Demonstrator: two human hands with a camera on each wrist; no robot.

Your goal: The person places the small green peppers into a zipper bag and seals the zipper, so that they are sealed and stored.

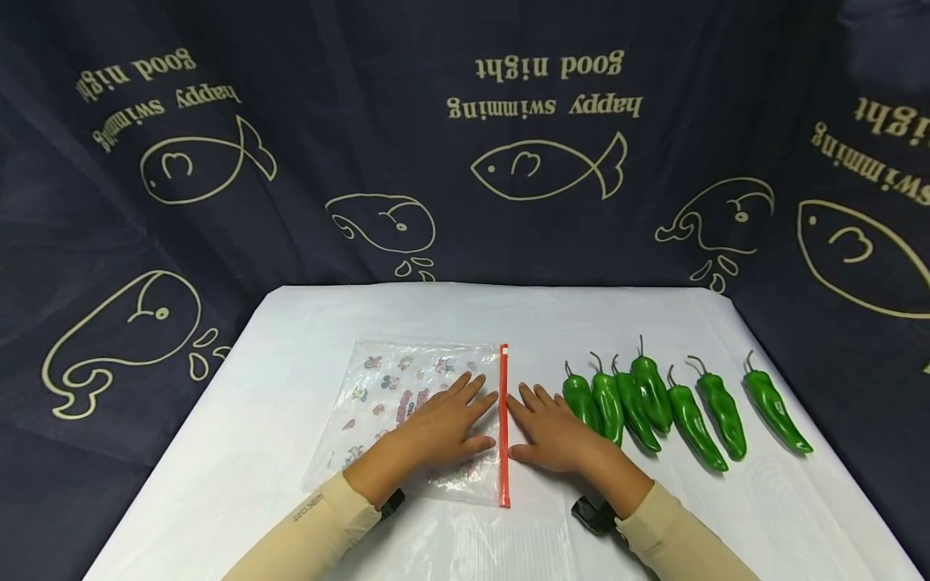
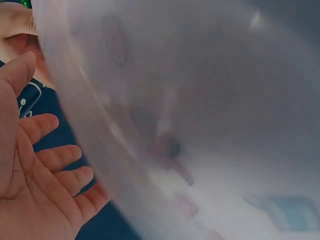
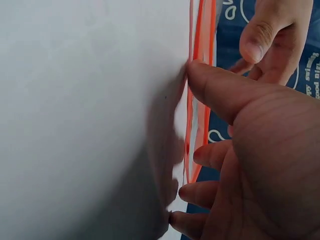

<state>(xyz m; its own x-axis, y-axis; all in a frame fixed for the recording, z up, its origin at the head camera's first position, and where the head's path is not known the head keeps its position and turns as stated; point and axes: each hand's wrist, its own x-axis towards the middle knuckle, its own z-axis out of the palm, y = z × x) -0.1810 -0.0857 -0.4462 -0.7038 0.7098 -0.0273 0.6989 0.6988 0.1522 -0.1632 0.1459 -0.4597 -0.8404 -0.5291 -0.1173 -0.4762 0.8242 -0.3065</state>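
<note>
A clear zip bag (image 1: 341, 436) with small coloured cartoon prints lies flat on the white table, its red zip edge (image 1: 504, 476) facing right. My left hand (image 1: 443, 424) is over the bag with its fingers straight and spread, close to the red strip. In the left wrist view the bag's film (image 2: 200, 125) fills most of the picture, beside the open palm (image 2: 40, 185). Just right of the strip, my right hand (image 1: 552, 432) rests with fingers extended. Its thumb (image 3: 215, 82) lies at the red edge in the right wrist view. Neither hand grips anything.
Several green peppers (image 1: 685, 420) with thin stems lie in a loose row on the right of the white table (image 1: 581, 315); the leftmost one (image 1: 581, 399) is close to my right hand. Dark blue cloth (image 1: 407, 97) with fish and whale prints surrounds the table's back and sides.
</note>
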